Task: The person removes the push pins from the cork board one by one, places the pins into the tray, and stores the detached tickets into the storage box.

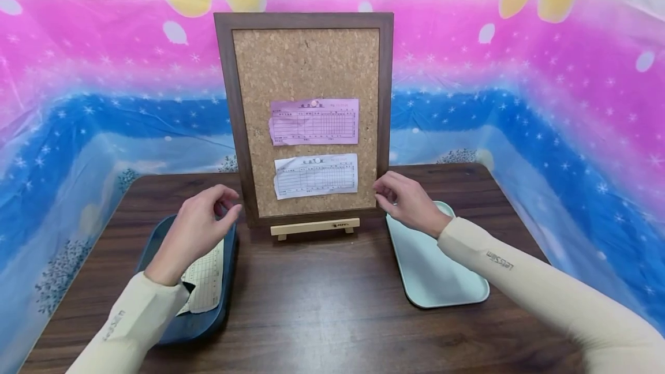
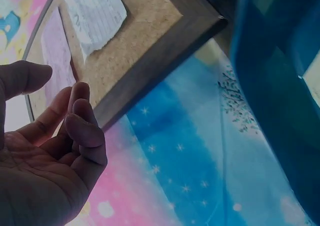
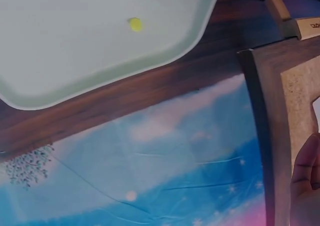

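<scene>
A framed cork board (image 1: pixel 306 68) leans on a small wooden easel (image 1: pixel 314 227). Pinned to it are a pink printed slip (image 1: pixel 312 126) and, below that, a white printed slip (image 1: pixel 317 180), each with a pale pushpin at its top. My left hand (image 1: pixel 200 224) hovers over the blue tray by the frame's lower left side, fingers loosely bent with nothing between them, as the left wrist view also shows. At the lower right side of the frame is my right hand (image 1: pixel 407 201), its fingers loosely curled and its fingertips overlapping the frame edge; no object shows in it.
In the dark blue tray (image 1: pixel 228 281) at left lies a cream printed slip (image 1: pixel 205 281). A pale green tray (image 1: pixel 441 270) stands at right; a small yellow piece (image 3: pixel 135 24) lies in it. Patterned cloth (image 1: pixel 519 103) hangs around the wooden table (image 1: pixel 317 305).
</scene>
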Demonstrator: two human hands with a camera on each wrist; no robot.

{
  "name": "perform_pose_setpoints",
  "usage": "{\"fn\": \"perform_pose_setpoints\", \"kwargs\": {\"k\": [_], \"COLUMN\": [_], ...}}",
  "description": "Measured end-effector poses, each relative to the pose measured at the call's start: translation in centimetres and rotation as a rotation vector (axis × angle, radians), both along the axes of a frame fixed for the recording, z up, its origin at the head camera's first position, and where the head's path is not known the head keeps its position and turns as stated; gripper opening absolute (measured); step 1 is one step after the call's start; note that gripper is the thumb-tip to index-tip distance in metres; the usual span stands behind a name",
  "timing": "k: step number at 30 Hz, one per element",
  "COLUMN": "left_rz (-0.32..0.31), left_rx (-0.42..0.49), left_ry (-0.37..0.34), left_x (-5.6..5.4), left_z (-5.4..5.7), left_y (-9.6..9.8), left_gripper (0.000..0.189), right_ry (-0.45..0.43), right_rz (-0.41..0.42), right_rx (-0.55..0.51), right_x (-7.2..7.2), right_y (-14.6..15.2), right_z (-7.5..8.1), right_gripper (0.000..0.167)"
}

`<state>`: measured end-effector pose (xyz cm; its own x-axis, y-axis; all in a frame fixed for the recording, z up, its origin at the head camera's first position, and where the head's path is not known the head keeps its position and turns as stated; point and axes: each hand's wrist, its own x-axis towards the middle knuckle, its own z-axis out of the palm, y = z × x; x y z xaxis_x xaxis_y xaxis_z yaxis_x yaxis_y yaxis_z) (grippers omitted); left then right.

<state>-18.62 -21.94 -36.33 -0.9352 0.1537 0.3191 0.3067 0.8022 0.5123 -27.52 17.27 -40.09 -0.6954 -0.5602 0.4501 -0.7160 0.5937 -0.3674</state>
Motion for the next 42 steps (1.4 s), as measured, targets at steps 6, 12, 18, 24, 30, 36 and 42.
{"fn": "perform_pose_setpoints", "kwargs": {"k": [6,12,18,24,30,36,42], "left_rz": [-0.012,0.004,0.027,0.04,0.041,0.049,0.057], "left_rx": [0.017,0.052,0.097,0.12,0.14,0.151,0.141], "left_ry": [0.009,0.027,0.039,0.034,0.089,0.143,0.159], "left_x": [-1.4,-3.2,-4.6,-5.3,-6.1,-7.1,-7.8], "left_z": [0.7,1.5,2.4,3.1,3.8,4.7,5.3], "left_y": [1.1,2.0,2.9,3.4,3.4,3.4,3.6], "left_gripper": [0.023,0.026,0.028,0.028,0.03,0.033,0.034], "right_ry": [0.021,0.055,0.071,0.073,0.121,0.144,0.172], "right_rz": [0.022,0.057,0.081,0.083,0.109,0.131,0.139], "right_rx": [0.013,0.038,0.04,0.05,0.037,0.034,0.039], "right_x": [-0.5,-1.3,-1.9,-2.4,-2.9,-3.3,-4.0], "right_y": [-1.1,-2.7,-4.6,-5.9,-6.8,-7.8,-8.9], "right_z": [0.7,2.4,4.4,5.5,6.5,8.0,9.5], "right_gripper": [0.009,0.011,0.012,0.012,0.012,0.012,0.014]}}
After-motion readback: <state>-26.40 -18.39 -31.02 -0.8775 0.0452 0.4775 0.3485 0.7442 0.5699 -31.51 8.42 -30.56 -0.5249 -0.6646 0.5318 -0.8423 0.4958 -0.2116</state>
